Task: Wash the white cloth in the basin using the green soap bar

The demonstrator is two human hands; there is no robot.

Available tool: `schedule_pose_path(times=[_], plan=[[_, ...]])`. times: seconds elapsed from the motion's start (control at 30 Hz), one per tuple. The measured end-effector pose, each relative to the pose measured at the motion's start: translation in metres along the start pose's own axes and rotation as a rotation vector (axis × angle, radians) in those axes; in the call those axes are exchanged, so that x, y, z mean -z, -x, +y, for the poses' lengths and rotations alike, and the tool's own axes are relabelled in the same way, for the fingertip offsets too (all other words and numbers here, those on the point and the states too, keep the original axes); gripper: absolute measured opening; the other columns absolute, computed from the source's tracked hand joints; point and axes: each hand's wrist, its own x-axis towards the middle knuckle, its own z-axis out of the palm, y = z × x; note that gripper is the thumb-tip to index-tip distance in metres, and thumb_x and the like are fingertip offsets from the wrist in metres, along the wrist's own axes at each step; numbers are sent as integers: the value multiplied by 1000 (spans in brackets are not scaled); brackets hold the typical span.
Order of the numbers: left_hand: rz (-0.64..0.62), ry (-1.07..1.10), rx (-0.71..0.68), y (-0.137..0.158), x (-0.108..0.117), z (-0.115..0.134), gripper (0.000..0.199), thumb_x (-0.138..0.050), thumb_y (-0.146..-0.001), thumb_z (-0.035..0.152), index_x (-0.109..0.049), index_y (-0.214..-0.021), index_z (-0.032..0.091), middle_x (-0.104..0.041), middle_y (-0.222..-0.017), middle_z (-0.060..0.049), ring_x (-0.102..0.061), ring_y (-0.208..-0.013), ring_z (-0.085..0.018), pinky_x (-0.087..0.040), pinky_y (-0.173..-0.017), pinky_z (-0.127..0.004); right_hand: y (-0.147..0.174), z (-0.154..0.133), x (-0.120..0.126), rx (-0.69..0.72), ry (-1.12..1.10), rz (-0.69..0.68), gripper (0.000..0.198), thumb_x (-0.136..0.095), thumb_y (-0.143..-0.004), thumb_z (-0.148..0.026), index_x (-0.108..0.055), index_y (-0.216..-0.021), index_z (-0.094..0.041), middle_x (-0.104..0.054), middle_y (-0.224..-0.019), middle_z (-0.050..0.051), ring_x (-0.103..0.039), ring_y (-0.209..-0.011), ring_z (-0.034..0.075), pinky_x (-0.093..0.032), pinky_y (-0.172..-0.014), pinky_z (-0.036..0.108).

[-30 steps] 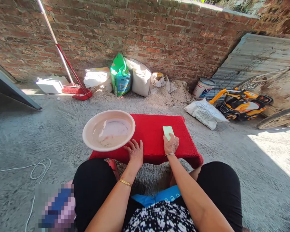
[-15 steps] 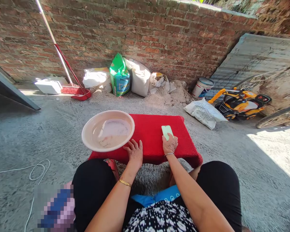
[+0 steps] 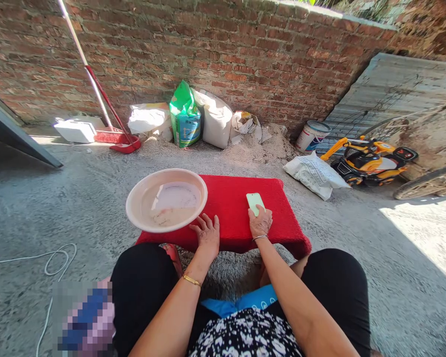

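My right hand (image 3: 260, 222) is closed around the lower end of a pale green phone (image 3: 254, 201), which lies on or just over a red cloth (image 3: 232, 198) covering a low table. Flat on the cloth's near edge rests my left hand (image 3: 207, 232), its fingers spread and nothing in them. Beside those fingertips stands a wide pinkish basin (image 3: 134, 210) holding clear water, on the table's left part and overhanging its side. I cannot tell whether the fingers touch the basin.
Along the brick wall (image 3: 267, 64) sit a green bag (image 3: 186, 119), a pale sack (image 3: 216, 124), a red dustpan (image 3: 128, 145) and a bucket (image 3: 312, 135). To the right are a white sack (image 3: 315, 173) and a yellow toy digger (image 3: 375, 161). A cable (image 3: 65, 258) loops on the floor at left.
My right hand has shifted slightly to the left with the phone. The left hand and the basin stay where they were.
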Motion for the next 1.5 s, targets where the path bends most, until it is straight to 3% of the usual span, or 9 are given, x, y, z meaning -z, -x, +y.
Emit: schedule_pose_path(times=[0.13, 0.37, 0.53, 0.63, 0.93, 1.13, 1.23, 1.33, 1.5], plan=[[1, 14, 2, 1, 1, 0, 73, -55, -86, 27, -25, -151, 18, -27, -151, -31, -29, -134, -53, -30, -93, -74, -2, 3, 0, 24, -39, 5, 44, -56, -84, -47, -65, -117, -18, -56, -107, 15, -50, -97, 27, -38, -81, 37], [11, 76, 8, -1, -2, 1, 73, -56, -85, 27, -27, -151, 17, -26, -151, -31, -27, -135, -53, -26, -95, -76, 1, 0, 1, 378, -73, -163, 37, -58, -84, -46, -68, -111, -22, -56, -103, 9, -50, -93, 21, -38, -82, 32], [8, 12, 8, -2, -5, 1, 72, -54, -86, 29, -25, -152, 19, -27, -151, -30, -29, -135, -52, -25, -95, -77, 1, -1, 2, 94, 2, -40, 42, -57, -84, -47, -67, -114, -19, -56, -106, 13, -50, -96, 25, -37, -81, 35], [10, 21, 11, -1, -5, 1, 72, -54, -86, 29, -25, -152, 19, -27, -151, -30, -29, -135, -51, -24, -96, -77, -1, 0, 1, 36, -2, -14, 42, -56, -85, -47, -66, -115, -18, -56, -107, 14, -50, -97, 26, -37, -81, 36], [26, 101, 19, -3, -7, 1, 73, -56, -85, 28, -28, -151, 17, -27, -151, -29, -27, -136, -52, -22, -97, -78, 4, -3, 5, 431, -85, -193, 36, -59, -85, -46, -68, -111, -23, -56, -105, 9, -50, -93, 21, -37, -81, 31], [19, 45, 18, -3, -8, 2, 71, -53, -87, 29, -26, -151, 20, -28, -152, -28, -28, -136, -50, -23, -96, -78, -1, -1, 4, -4, 5, -3, 43, -56, -86, -47, -66, -115, -17, -56, -105, 15, -49, -99, 28, -36, -81, 37], [15, 38, 17, -3, -8, 2, 71, -53, -87, 30, -25, -151, 20, -28, -152, -29, -29, -136, -50, -23, -96, -78, -3, 2, 3, -15, -9, -6, 45, -55, -86, -47, -65, -117, -16, -56, -106, 16, -49, -100, 28, -36, -81, 37], [15, 39, 9, -2, -6, 2, 71, -53, -86, 30, -26, -151, 19, -28, -151, -29, -29, -136, -50, -24, -96, -77, -2, 2, 3, 108, -38, -51, 44, -54, -86, -48, -65, -116, -18, -56, -106, 14, -48, -100, 26, -37, -83, 35], [20, 66, 14, -1, -4, 2, 72, -54, -86, 28, -27, -151, 17, -27, -151, -30, -28, -136, -51, -22, -97, -77, 5, -3, 5, 572, -45, -232, 37, -56, -87, -47, -67, -114, -25, -55, -111, 10, -49, -101, 23, -36, -87, 33]])
